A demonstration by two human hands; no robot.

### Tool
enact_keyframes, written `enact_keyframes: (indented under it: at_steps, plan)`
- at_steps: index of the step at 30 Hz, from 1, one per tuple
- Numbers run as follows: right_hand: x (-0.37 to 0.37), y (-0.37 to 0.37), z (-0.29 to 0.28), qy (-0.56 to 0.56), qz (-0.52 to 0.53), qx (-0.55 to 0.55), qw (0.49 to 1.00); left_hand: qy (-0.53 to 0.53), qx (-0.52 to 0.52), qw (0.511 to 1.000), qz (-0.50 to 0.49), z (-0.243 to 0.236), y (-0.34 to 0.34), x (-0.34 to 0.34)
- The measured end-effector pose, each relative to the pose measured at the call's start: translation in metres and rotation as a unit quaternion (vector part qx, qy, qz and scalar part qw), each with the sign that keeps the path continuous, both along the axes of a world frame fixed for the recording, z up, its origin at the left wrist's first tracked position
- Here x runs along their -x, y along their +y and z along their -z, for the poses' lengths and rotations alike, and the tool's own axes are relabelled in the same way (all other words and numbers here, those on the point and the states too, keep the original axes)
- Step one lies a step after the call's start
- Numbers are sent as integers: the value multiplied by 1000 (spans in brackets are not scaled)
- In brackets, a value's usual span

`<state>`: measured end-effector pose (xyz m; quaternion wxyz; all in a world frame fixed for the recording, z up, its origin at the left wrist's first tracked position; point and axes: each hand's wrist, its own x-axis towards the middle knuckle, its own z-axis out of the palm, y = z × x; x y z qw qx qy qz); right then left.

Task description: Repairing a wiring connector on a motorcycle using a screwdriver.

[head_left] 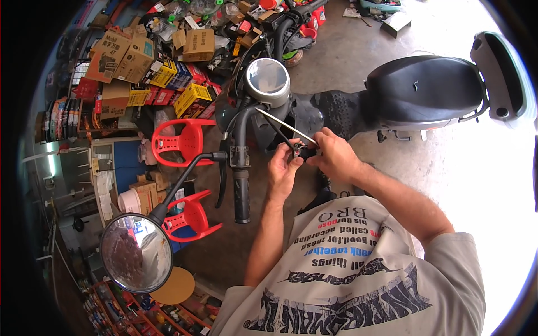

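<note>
In front of my shirt, both hands work close together beside the handlebar [240, 131] of a scooter. My left hand [284, 171] is closed, its thumb and fingers pinching a small dark cable-end part [298, 149]. A black cable [278, 124] runs from that part up toward the handlebar. My right hand [336, 155] is closed round the lower end of a long, thin, pale rod [286, 126], which slants up and left to the bar. Whatever handle the rod has is hidden in my fingers. Fine details between the hands are too small to make out.
The scooter's black grip [241, 199] and round mirror [137, 252] stick out at left, near two red plastic chairs [182, 143]. Its round gauge [268, 83] lies ahead, the black seat [426, 84] to the right. Cardboard boxes [199, 45] pile up at far left.
</note>
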<state>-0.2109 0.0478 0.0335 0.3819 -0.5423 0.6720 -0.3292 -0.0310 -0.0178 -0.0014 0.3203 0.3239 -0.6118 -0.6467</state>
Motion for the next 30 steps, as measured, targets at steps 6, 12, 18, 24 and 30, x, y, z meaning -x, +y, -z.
enact_keyframes:
  at_steps: [6,12,18,24,30]
  plan:
    - [-3,-1,3,52,-19,13,998,4,13,1000,23,-3,-3,-2]
    - [-5,2,5,58,-27,57,996,-4,-33,999,4,-8,0,-2]
    - [-2,4,4,78,-44,89,992,-15,-95,995,-4,-13,5,0]
    - [1,6,3,71,-47,102,991,-11,-107,994,-12,-8,7,-2]
    - [1,9,-2,71,-45,101,991,11,-142,990,-15,-6,12,0]
